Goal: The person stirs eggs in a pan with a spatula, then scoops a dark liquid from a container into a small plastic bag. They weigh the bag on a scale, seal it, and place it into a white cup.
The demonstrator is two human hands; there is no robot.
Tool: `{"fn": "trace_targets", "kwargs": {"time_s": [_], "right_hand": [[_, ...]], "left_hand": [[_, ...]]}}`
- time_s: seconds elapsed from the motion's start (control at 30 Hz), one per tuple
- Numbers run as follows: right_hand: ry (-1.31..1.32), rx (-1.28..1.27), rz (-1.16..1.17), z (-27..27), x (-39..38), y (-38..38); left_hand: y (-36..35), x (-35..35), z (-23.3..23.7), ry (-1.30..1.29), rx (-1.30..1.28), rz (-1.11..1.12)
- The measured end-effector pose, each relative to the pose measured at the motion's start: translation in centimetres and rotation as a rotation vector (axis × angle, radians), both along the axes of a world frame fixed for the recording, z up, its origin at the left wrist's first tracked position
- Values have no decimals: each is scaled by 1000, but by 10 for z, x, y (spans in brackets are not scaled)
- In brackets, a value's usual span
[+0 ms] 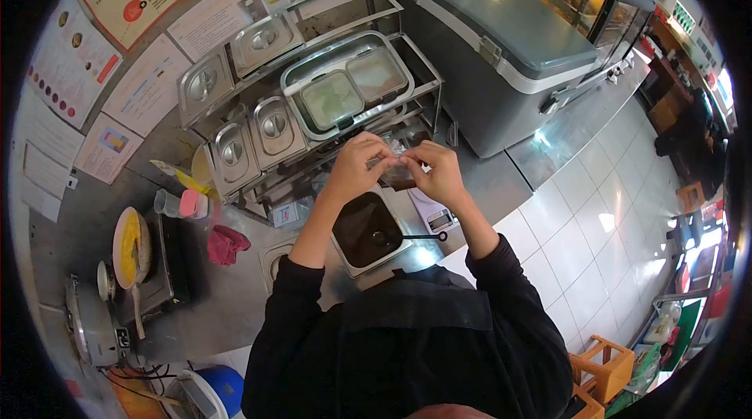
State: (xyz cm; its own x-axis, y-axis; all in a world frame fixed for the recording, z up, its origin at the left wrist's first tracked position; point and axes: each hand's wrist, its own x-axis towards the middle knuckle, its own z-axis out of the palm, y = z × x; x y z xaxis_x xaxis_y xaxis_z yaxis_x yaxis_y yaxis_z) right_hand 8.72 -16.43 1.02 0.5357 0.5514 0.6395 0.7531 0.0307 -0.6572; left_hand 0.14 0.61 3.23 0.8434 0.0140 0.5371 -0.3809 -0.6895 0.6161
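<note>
My left hand (pixel 362 164) and my right hand (pixel 433 170) meet in front of the steel rack, fingertips pinched together and almost touching. Between them is what looks like a small clear plastic bag (pixel 398 178) with something brown low in it; the fingers hide much of it. Just below stands a steel pan of dark brown liquid (pixel 362 225), and a black-handled ladle (pixel 423 237) rests in it. A white kitchen scale (pixel 435 214) sits under my right hand, partly covered by it.
The steel rack (pixel 427 86) holds several lidded pans and a tray (pixel 291 74) with two lidded containers. A large grey cooler box (pixel 486 43) stands right. At left are a frying pan (pixel 130 251) with yellow food, a pink cloth (pixel 227 245) and a cooker (pixel 92 325).
</note>
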Motion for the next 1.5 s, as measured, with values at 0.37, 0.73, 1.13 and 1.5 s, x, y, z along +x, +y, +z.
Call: {"fn": "trace_targets", "kwargs": {"time_s": [0.37,0.73,1.13,1.5], "right_hand": [[169,-83,-11,-9,5,2],[286,-241,-217,-29,29,-66],[136,-612,-431,-153,-25,-139],[-25,-850,-527,-177,-40,-122]], "left_hand": [[12,-14,1,70,292,72],[55,-15,-60,279,438,214],[73,44,-138,666,165,173],[123,26,-197,891,376,426]]}}
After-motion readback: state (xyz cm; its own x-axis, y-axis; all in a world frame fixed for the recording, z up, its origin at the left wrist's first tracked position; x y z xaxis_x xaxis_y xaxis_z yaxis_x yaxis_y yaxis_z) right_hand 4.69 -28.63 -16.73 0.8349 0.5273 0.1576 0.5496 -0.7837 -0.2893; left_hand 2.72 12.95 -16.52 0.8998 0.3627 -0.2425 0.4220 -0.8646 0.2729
